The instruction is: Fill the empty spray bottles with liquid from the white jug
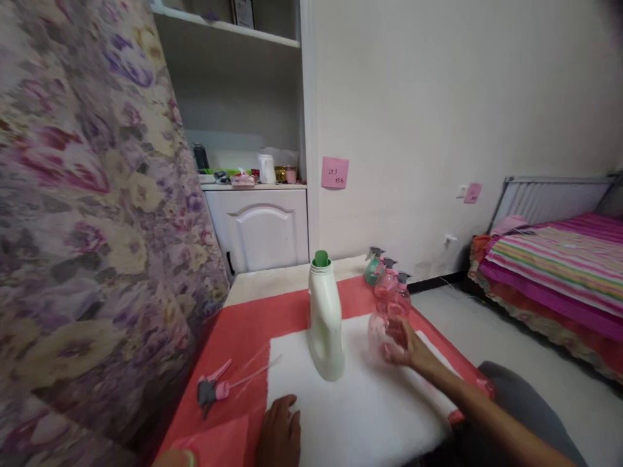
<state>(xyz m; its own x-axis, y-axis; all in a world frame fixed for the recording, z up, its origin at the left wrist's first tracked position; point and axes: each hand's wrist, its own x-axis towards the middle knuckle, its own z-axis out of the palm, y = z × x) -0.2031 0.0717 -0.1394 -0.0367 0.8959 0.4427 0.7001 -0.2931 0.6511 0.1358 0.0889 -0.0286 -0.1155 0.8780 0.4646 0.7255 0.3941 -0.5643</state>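
Note:
My right hand (402,342) is closed around a clear, pinkish spray bottle body (376,332) without its spray head, at the right of the white cloth (360,415). My left hand (280,433) lies at the cloth's near left edge, fingers stretched out and holding nothing visible. Between and beyond the hands stands a tall pale-green jug (325,324), with a green piece (321,259) in its open mouth. On the red cloth to the left lies a grey and pink spray head (213,390) with a thin tube.
Several spray bottles (386,285), pink and green, stand in a row at the table's back right. A red tablecloth (287,311) covers most of the table. A floral curtain (111,246) hangs at left, a white cabinet (265,227) stands behind, and a bed (559,259) is at right.

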